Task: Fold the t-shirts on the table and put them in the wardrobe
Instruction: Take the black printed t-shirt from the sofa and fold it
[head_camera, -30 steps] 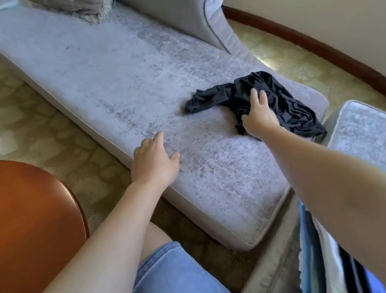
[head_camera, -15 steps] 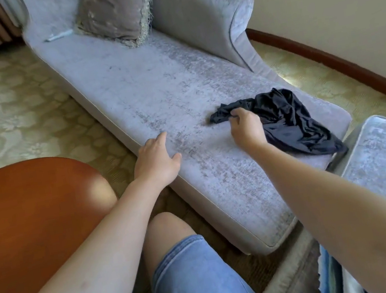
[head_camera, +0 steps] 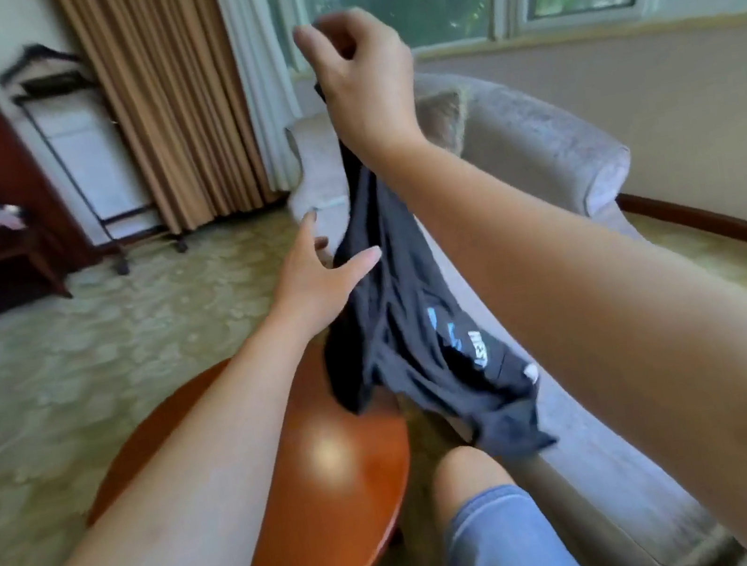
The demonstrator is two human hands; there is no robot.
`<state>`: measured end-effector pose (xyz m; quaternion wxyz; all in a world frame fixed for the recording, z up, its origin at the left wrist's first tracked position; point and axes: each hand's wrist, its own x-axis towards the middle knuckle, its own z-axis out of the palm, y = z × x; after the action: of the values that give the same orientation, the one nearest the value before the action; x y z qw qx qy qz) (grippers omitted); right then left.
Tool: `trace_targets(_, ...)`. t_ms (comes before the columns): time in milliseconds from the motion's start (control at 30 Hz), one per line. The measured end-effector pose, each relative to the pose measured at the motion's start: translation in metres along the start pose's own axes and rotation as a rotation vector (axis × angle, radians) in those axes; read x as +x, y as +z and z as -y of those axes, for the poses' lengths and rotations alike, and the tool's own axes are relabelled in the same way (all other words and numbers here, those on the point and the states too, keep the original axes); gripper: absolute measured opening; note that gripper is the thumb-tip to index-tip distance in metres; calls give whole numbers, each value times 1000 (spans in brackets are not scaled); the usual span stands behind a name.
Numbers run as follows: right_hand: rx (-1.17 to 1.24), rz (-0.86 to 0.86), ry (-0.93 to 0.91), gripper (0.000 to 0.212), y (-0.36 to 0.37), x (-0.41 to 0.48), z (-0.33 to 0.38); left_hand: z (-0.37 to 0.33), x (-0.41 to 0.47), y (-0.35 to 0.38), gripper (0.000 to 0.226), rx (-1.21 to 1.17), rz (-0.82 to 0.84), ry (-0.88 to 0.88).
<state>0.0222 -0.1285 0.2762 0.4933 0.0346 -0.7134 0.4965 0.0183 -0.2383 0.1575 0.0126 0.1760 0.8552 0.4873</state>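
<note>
Black t-shirt [head_camera: 410, 336] hangs in the air
Right hand [head_camera: 358, 82] pinches its top over the bench [head_camera: 325, 478]; left hand [head_camera: 316, 277] is open beside it. Best to grab the other shoulder and shake it flat.

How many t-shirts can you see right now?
1: a dark t-shirt hangs from the raised right hand, which grips its top. The left hand is open at its left edge. Others may lie outside the picture.
</note>
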Motion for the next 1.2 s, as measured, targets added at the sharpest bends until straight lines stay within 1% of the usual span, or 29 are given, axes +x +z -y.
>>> trace_targets(33,55,29,-16,16,15,1,20,0,-6,-20,87,6,-42,-11)
trace_targets(67,94,59,-19,15,30,-1,36,3,-12,-38,75,28,-90,-26)
trace_targets(133,136,126,-10,15,59,-10,53,16,-25,-71,41,111,-186,-48)
trace_targets(167,136,163,5,15,72,-16,54,26,-33,-85,27,146,-232,-59)
trace_targets(200,120,204,28,16,85,-24,50,38,-39,-97,20,163,-265,-77)
trace_targets(233,99,255,67,18,97,-32,43,49,-47,-109,18,157,-285,-99)
trace_targets(300,51,374,168,19,117,-49,24,72,-57,-127,30,122,-287,-164)
trace_targets(367,5,495,257,19,131,-64,2,96,-63,-142,44,129,-254,-243)
trace_targets(467,-96,658,372,31,142,-82,-27,126,-66,-155,57,164,-146,-373)
trace_targets(533,-102,704,478,28,150,-94,-43,144,-65,-156,64,169,-64,-456)
trace_targets(600,-77,715,562,24,163,-105,-54,159,-64,-152,67,130,-19,-546)
trace_targets(667,-53,753,586,23,177,-115,-58,173,-61,-148,69,80,-12,-616)
trace_targets(700,-27,794,591,27,186,-120,-62,180,-60,-147,70,60,-22,-633)
trace_targets(767,80,885,635,52,200,-132,-66,195,-59,-148,71,23,-96,-663)
trace_targets(800,108,916,653,59,204,-139,-70,204,-58,-150,73,16,-148,-698)
trace_targets(833,75,946,641,59,207,-144,-79,214,-59,-152,77,27,-198,-743)
trace_targets(867,-33,989,626,51,205,-150,-88,223,-60,-154,83,88,-239,-800)
trace_targets(900,-194,1037,606,41,201,-158,-105,232,-62,-155,88,200,-265,-861)
trace_targets(933,-367,1079,582,36,192,-166,-121,239,-64,-155,92,327,-274,-899)
trace_targets(967,-518,1109,598,34,181,-177,-142,245,-63,-152,94,429,-271,-902)
trace_targets(1000,-632,1135,624,34,166,-187,-161,248,-60,-147,94,487,-270,-869)
trace_targets(1067,-858,1233,645,38,139,-210,-193,252,-44,-125,85,533,-219,-718)
trace_targets(1133,-1022,1389,632,49,121,-236,-212,251,-23,-95,67,511,-42,-521)
trace_targets(1167,-1062,1435,659,57,115,-249,-217,251,-14,-77,59,479,73,-442)
trace_targets(1200,-1074,1443,733,67,112,-261,-220,251,-7,-58,53,453,183,-392)
